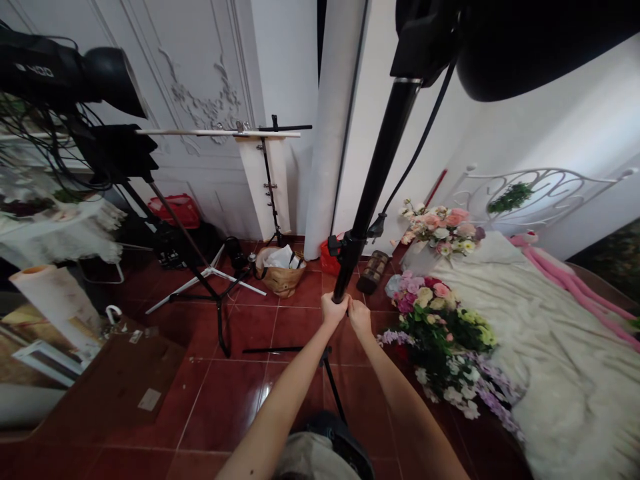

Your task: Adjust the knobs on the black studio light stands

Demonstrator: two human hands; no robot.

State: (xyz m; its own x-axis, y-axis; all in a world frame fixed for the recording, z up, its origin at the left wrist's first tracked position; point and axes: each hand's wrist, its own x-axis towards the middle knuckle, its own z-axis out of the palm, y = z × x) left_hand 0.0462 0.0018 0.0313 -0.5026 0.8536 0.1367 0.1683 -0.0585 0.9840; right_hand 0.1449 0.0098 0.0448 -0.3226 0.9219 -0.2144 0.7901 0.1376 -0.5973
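A black light stand [379, 173] rises in front of me, tilted to the upper right, with a dark lamp head [530, 47] at its top. My left hand [334, 309] is closed around the lower pole, below a clamp knob [334, 245]. Right beside it, my right hand [360, 317] is closed against the same pole, its fingertips partly hidden. A black cable [425, 137] with a plug [377, 225] hangs along the pole. Two thin legs of the stand [334, 387] spread over the floor beneath my arms.
On the left stands another light [55, 70] on a tripod [220, 310]. A woven bag [281, 277] sits by the wall. Artificial flowers [430, 313] and a white-covered bed [560, 373] occupy the right. Cardboard [125, 373] and a paper roll [55, 303] are at lower left on red tiles.
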